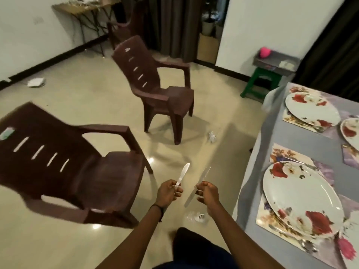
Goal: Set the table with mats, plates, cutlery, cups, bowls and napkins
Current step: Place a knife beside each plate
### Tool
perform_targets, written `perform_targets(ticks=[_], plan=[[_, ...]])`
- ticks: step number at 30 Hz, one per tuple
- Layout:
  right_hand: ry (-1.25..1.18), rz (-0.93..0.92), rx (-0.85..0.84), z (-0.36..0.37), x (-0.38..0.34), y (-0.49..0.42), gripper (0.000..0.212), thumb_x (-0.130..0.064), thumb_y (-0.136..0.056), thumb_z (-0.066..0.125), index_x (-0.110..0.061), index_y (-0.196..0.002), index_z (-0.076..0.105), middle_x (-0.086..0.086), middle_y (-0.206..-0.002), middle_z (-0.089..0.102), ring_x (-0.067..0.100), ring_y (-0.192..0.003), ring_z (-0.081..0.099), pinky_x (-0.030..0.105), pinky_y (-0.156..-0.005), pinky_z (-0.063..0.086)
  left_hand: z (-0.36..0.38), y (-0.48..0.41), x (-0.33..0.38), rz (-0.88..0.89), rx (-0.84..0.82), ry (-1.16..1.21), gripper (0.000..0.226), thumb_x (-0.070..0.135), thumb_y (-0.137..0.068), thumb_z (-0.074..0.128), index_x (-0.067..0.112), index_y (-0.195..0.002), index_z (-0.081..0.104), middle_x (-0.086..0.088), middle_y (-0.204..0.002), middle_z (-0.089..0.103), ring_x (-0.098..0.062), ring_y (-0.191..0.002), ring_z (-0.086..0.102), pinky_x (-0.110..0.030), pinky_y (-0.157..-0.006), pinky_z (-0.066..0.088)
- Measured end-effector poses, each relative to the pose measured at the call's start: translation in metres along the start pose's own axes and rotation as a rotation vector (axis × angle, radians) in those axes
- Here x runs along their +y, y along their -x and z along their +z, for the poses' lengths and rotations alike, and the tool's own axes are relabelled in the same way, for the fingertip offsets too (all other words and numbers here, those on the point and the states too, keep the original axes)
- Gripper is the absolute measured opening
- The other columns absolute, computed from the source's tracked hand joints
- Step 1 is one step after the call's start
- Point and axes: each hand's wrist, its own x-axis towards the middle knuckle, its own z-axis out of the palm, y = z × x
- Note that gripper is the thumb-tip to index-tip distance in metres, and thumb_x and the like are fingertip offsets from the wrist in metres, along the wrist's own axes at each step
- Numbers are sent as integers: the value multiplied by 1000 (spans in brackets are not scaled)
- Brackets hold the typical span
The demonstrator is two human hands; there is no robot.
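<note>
- Mats and plates are down, as far as the view shows. On the grey-clothed worktop (257, 158) at the right, a near floral rectangular mat (281, 152) carries a white round plate with red flowers (299, 193). A far floral mat (291, 118) carries a second flowered plate (310, 111).
- A third flowered plate (352, 133) is cut off by the right edge, and the rest of the worktop is out of view.
- Cutlery looks like the step in hand. The left hand (169, 193) holds a pale plastic knife (182, 174) with its fingers (177, 192) curled and pinching the handle, blade pointing away.
- The right hand (208, 193) pinches a second plastic knife (203, 176) between thumb and curled fingers (201, 186). This knife is blurred.
- Both knives are over the floor, near the worktop edge and not yet laid.
- A thin metal piece by the near plate's far rim may be a fork, but it is too blurred to be sure.
- No cups, bowls or napkins show on the visible part, so these seem left to do.
- All three plates hold nothing.
- A grey tray (275, 61) on a green stool (260, 80) holds a pink rounded object (264, 52) and some pale items I cannot identify.
- A crumpled clear plastic wrapper (196, 217) lies on the floor; whether anything is inside is unclear.
</note>
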Motion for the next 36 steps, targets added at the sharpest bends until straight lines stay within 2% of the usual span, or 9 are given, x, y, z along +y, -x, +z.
perform_targets(ticks=[7, 13, 16, 20, 24, 28, 30, 32, 36], plan=[[-233, 41, 220, -5, -43, -80, 8, -3, -91, 61, -7, -96, 64, 11, -94, 73, 22, -74, 68, 32, -59, 51, 31, -118, 51, 42, -181, -177, 11, 6, -91, 61, 5, -91, 72, -6, -77, 67, -15, -64, 63, -23, -56, 51], [-358, 47, 362, -29, -113, -146, 7, -2, -89, 62, -7, -92, 65, 11, -92, 73, 23, -71, 68, 33, -59, 52, 92, -205, 126, 113, -368, -371, 16, 2, -88, 60, 9, -84, 73, -5, -70, 64, -18, -60, 55, -26, -53, 45], [-427, 44, 458, -49, -144, -168, 9, -2, -88, 61, -10, -85, 66, 10, -89, 72, 24, -74, 68, 34, -61, 53, 132, -244, 162, 220, -480, -501, 21, 5, -80, 64, 23, -76, 74, -3, -76, 71, -19, -65, 60, -31, -62, 47], [-528, 78, 570, -87, -158, -185, 9, -6, -87, 62, -8, -94, 69, 11, -92, 74, 25, -77, 70, 30, -56, 52, 194, -272, 191, 284, -643, -617, 20, 2, -80, 68, 19, -87, 75, -5, -93, 75, -19, -84, 67, -35, -82, 52], [-645, 89, 687, -131, -174, -201, 11, -8, -92, 57, -11, -91, 67, 6, -85, 70, 22, -76, 67, 31, -60, 52, 258, -293, 220, 350, -820, -670, 12, 15, -76, 70, 22, -85, 75, -5, -88, 74, -15, -78, 65, -33, -79, 53], [-818, 87, 831, -172, -193, -227, 15, -17, -98, 54, -20, -84, 59, 5, -70, 58, 19, -60, 54, 27, -52, 44, 330, -324, 245, 361, -947, -747, 15, 3, -83, 69, 12, -93, 76, -7, -91, 74, -18, -81, 66, -33, -80, 54], [-821, 117, 898, -190, -201, -239, 15, -20, -96, 56, -15, -83, 60, 9, -70, 57, 19, -55, 53, 26, -50, 42, 363, -337, 258, 384, -1034, -788, 14, 4, -83, 69, 13, -93, 76, -7, -89, 74, -17, -82, 66, -34, -80, 54], [-748, 136, 958, -205, -208, -250, 9, -12, -91, 60, -6, -87, 66, 16, -73, 63, 22, -58, 57, 30, -52, 45, 397, -350, 270, 413, -1094, -840, 13, 6, -84, 70, 11, -94, 75, -4, -89, 73, -16, -83, 65, -30, -79, 53], [-761, 171, 1157, -236, -225, -253, 8, -5, -91, 59, -4, -92, 67, 17, -71, 65, 23, -55, 57, 28, -47, 49, 455, -359, 292, 460, -1224, -894, 12, 8, -86, 69, 17, -92, 72, 1, -89, 71, -13, -85, 65, -23, -77, 51]])
